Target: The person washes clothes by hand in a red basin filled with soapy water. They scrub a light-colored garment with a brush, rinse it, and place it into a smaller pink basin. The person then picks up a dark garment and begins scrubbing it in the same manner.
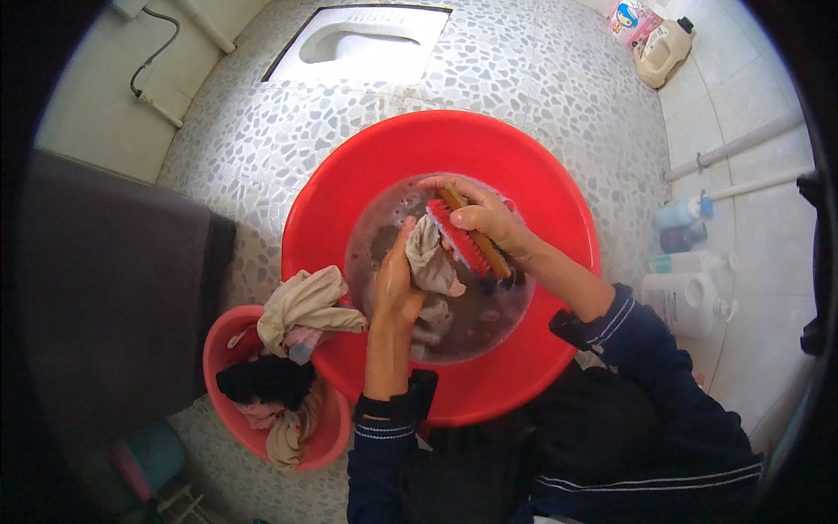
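My left hand grips a wet, greyish-white cloth, possibly a sock, above the water. In my right hand is a scrub brush with a wooden back and red and pale bristles. The bristles face the cloth and lie close against it; whether they touch is hard to tell. Both hands are over a large red plastic basin holding murky, sudsy water. Another pale cloth lies partly submerged below my left hand, and something dark shows in the water under the brush.
A smaller pink basin at the left holds a black fuzzy item and other cloths. A beige cloth drapes across both basins' rims. Several bottles stand along the right wall. A squat toilet lies beyond; a dark cabinet flanks the left.
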A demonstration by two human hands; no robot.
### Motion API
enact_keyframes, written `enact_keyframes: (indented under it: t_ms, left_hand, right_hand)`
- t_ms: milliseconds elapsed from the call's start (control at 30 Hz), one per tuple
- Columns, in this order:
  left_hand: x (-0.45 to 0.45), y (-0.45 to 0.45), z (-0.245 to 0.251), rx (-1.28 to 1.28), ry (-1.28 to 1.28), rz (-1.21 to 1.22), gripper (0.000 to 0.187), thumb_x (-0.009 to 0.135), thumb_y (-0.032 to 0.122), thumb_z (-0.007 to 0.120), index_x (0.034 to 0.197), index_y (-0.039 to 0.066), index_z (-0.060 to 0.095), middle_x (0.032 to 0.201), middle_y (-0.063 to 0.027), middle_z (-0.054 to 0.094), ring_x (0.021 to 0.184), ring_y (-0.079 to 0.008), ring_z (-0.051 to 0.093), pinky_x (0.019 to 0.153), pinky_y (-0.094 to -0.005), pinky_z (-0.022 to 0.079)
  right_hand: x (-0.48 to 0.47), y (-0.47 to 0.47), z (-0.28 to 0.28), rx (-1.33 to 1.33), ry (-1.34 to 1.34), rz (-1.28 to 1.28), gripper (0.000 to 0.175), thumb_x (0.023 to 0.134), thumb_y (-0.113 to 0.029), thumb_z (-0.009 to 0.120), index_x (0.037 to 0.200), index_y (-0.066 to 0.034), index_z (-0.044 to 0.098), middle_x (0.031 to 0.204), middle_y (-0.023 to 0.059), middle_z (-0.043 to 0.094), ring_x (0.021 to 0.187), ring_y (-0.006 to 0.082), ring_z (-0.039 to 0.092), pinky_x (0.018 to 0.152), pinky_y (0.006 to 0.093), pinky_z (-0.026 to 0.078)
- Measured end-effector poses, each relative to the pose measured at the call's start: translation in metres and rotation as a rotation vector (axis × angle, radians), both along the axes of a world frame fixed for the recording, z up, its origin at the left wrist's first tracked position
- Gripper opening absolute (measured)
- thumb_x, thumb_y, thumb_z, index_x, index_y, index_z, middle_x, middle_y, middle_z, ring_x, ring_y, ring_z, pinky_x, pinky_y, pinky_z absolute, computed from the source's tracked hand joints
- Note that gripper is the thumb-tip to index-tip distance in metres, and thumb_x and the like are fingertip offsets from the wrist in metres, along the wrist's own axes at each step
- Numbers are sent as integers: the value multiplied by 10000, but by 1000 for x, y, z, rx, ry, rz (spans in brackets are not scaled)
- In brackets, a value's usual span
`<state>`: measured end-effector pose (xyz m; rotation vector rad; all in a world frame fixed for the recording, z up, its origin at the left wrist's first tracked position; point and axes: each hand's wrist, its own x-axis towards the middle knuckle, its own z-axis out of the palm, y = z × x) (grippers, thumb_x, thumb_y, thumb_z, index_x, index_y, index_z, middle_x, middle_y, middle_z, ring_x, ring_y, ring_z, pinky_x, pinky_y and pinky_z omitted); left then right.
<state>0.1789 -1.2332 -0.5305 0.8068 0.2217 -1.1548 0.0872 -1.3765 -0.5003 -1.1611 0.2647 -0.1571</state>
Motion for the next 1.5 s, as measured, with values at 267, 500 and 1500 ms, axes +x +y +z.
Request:
enact_keyframes:
  t_ms: [267, 500, 1500]
  left_hand:
    - [3, 6, 16, -40, -225, 128, 184, 954, 234, 511, 961, 68, 589, 847, -10, 606, 757, -117, 575, 704, -266, 483]
    - [-7, -1, 14, 218, -425, 159, 174, 953, 224, 507, 942, 74, 595, 825, 12, 601, 735, -107, 578, 644, -251, 484]
    - [-11, 3, -40, 258, -188, 180, 369, 960, 352, 456, 1094, 27, 567, 989, -53, 583, 873, -172, 583, 755, -337, 486]
  right_hand:
    - [-2, 13, 4, -168, 132, -98, 561, 819, -228, 589, 1310, 1, 442, 1164, 95, 524, 1057, 160, 501, 930, 285, 402]
    - [-4, 24, 1, -60, 187, -125, 550, 819, -244, 602, 1297, -17, 448, 1119, 99, 541, 980, 136, 534, 846, 275, 446]
    - [34, 55, -15, -511, 333, -275, 587, 701, -367, 635, 1186, -63, 505, 1099, 213, 567, 1054, 347, 559, 899, 397, 438]
